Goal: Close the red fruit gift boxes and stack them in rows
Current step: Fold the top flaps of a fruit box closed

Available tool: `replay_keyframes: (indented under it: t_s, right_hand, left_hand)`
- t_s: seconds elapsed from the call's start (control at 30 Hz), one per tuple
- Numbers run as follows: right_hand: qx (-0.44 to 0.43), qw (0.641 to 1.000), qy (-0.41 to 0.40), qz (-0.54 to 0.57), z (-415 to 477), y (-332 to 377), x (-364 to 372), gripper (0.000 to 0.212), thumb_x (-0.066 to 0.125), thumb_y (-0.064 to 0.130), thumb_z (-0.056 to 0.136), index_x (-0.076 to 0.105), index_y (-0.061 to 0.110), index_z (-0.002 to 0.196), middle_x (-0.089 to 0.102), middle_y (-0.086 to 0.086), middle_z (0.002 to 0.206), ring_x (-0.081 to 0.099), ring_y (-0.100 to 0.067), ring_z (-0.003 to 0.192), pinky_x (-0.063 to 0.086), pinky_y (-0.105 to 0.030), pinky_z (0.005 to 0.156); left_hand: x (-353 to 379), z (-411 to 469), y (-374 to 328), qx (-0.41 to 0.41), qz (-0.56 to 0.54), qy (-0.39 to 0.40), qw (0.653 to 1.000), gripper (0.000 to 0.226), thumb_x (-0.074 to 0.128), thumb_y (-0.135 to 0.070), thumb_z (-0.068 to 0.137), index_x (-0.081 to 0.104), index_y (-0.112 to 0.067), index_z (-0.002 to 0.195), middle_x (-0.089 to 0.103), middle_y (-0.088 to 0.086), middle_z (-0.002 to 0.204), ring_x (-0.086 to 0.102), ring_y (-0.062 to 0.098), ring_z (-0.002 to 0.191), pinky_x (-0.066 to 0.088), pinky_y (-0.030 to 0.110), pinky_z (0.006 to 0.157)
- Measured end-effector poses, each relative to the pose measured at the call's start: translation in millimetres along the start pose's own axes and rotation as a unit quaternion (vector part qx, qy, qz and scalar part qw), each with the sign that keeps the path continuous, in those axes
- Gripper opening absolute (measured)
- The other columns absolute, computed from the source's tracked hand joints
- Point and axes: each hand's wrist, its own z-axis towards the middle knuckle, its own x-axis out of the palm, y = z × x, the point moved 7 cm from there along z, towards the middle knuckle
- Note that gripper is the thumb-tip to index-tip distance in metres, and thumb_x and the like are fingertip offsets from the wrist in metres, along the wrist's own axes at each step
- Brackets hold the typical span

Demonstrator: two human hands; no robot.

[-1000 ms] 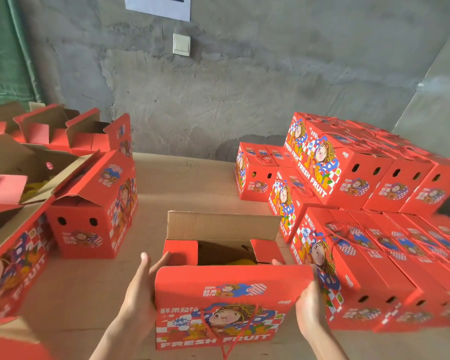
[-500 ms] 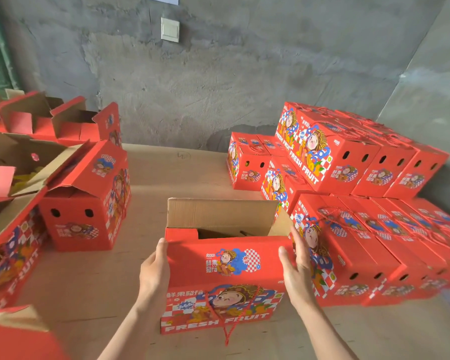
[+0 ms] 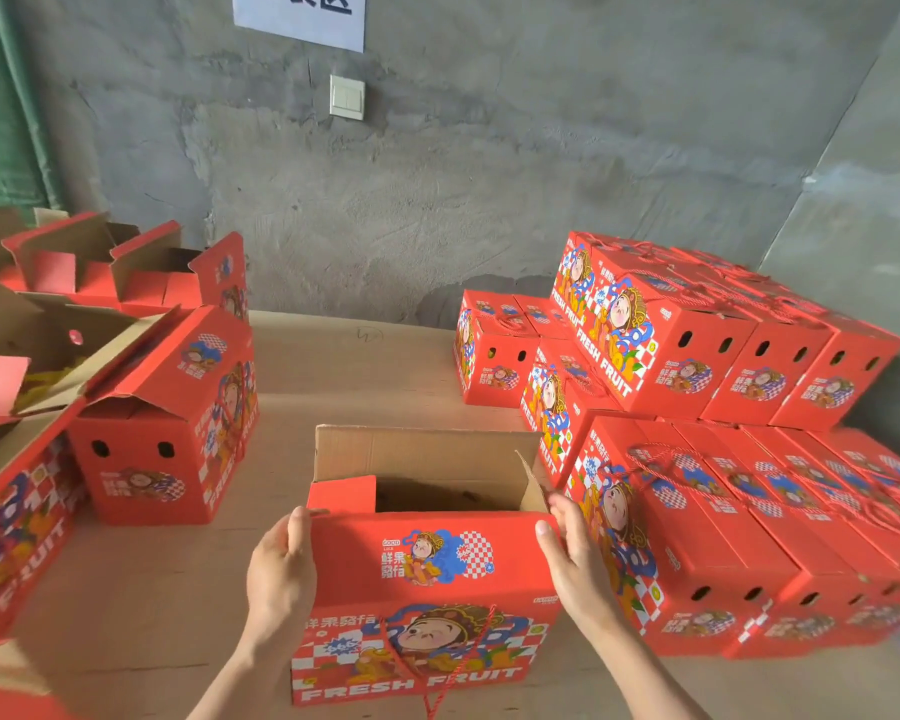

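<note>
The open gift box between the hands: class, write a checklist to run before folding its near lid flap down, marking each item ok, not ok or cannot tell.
1. Left hand grips the near flap: ok.
2. Right hand grips its other end: ok.
3. Left side tuck flap folded in: not ok, upright.
4. Far flap folded down: not ok, standing.
5. Contents below the rim: cannot tell.
6. Handle rope outside: ok.

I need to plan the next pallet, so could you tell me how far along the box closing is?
Done: closed boxes stacked in rows on the right. In hand: the left hand and right hand hold the near flap of an open box. Left: open boxes on the left.
</note>
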Motion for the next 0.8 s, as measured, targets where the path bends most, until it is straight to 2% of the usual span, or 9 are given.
replay_keyframes:
  t_s: [0.07,0.13,0.2,0.3,0.47,0.57,0.63,0.73,0.8]
  right_hand:
    - [0.022,1.0,-0.001,-0.019,1,-11,2,0.046,0.041,0.06,0.09,0.04,0.04,0.131,0.051,0.011,0.129,0.049,-0.009,0.119,0.041,-0.033,0.099]
    - [0.026,0.999,0.0,-0.03,2,-17,4,0.053,0.031,0.079,0.081,0.035,0.053,0.127,0.049,0.024,0.124,0.048,-0.002,0.114,0.043,-0.034,0.097]
    - [0.01,0.999,0.0,-0.032,5,-20,4,0.053,0.031,0.08,0.081,0.037,0.056,0.128,0.051,0.036,0.118,0.049,0.011,0.107,0.045,-0.032,0.091]
    - [-0.006,1.0,0.017,-0.022,12,-24,4,0.052,0.035,0.076,0.086,0.039,0.052,0.131,0.049,0.038,0.121,0.045,0.022,0.105,0.045,-0.032,0.088]
    - [-0.029,0.999,0.012,-0.024,7,-11,1,0.048,0.029,0.072,0.089,0.042,0.05,0.13,0.049,0.033,0.127,0.048,0.016,0.108,0.045,-0.029,0.087]
    - [-0.067,0.998,-0.008,-0.01,2,13,-7,0.026,0.038,0.057,0.094,0.056,0.046,0.109,0.059,0.023,0.114,0.054,0.006,0.106,0.044,-0.019,0.085]
    - [-0.076,0.996,-0.034,0.035,2,25,-14,0.016,0.05,0.028,0.097,0.066,0.03,0.096,0.062,0.013,0.101,0.058,0.0,0.099,0.044,-0.019,0.084]
    - [-0.027,0.998,-0.038,0.049,4,34,-18,0.022,0.05,0.009,0.096,0.071,0.005,0.088,0.063,-0.001,0.099,0.059,-0.014,0.098,0.042,-0.015,0.084]
    - [-0.024,0.999,-0.023,0.037,4,40,-17,0.022,0.051,0.004,0.094,0.069,-0.006,0.09,0.063,-0.009,0.1,0.059,-0.02,0.098,0.043,-0.022,0.087]
  left_hand:
    - [-1,-3,-4,0.027,-0.001,-0.01,1.0,0.038,0.033,-0.028,0.102,0.064,-0.027,0.08,0.065,-0.002,0.088,0.057,0.019,0.085,0.04,0.031,0.073]
    - [-2,-6,-9,0.049,-0.002,-0.024,0.998,0.031,0.033,-0.028,0.102,0.063,-0.028,0.095,0.058,-0.01,0.11,0.05,0.01,0.103,0.035,0.028,0.089]
    - [-1,-9,-9,0.053,-0.011,-0.026,0.998,0.035,0.031,-0.032,0.102,0.066,-0.024,0.099,0.06,-0.011,0.101,0.053,0.006,0.09,0.04,0.026,0.08]
    - [-4,-15,-11,0.037,-0.026,-0.023,0.999,0.044,0.028,-0.04,0.101,0.066,-0.029,0.082,0.057,0.002,0.065,0.046,0.01,0.055,0.037,0.029,0.055]
    - [-7,-20,-12,0.032,-0.036,-0.03,0.998,0.045,0.03,-0.04,0.1,0.067,-0.036,0.076,0.067,-0.005,0.067,0.057,0.013,0.064,0.044,0.031,0.061]
    - [-7,-15,-12,0.037,-0.018,-0.014,0.999,0.041,0.032,-0.039,0.1,0.07,-0.033,0.088,0.07,-0.009,0.08,0.062,0.013,0.079,0.049,0.034,0.072]
    - [-7,-12,-16,0.058,0.004,-0.009,0.998,0.035,0.035,-0.035,0.101,0.069,-0.027,0.102,0.068,-0.01,0.097,0.061,0.013,0.092,0.049,0.036,0.083]
    - [-2,-14,-21,0.074,0.054,-0.022,0.996,0.027,0.042,-0.029,0.099,0.067,-0.031,0.089,0.067,-0.012,0.084,0.061,0.016,0.079,0.046,0.037,0.07]
    - [1,-16,-22,0.075,0.081,-0.041,0.993,0.025,0.046,-0.024,0.098,0.067,-0.028,0.084,0.067,-0.011,0.084,0.059,0.021,0.074,0.045,0.038,0.066]
